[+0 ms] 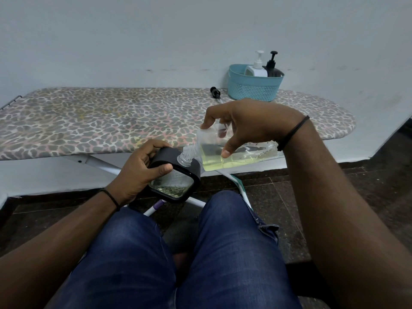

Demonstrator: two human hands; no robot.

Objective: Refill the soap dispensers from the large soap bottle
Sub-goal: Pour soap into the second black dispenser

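My left hand (138, 170) grips a black-framed clear soap dispenser (176, 181), tilted, its open threaded neck pointing up and right. A little yellowish soap lies at its bottom. My right hand (243, 126) holds the large clear soap bottle (234, 156) tipped on its side, fingers over its top and thumb on its front. The bottle's threaded mouth meets the dispenser's neck. Pale yellow soap fills the lower part of the bottle. Both are held in front of the ironing board's near edge, above my knees.
The ironing board (111, 121) with a leopard-print cover runs across in front of me. At its back right, a teal basket (254, 88) holds a white pump dispenser (256, 68) and a black one (273, 65). A loose black pump head (215, 93) lies beside the basket.
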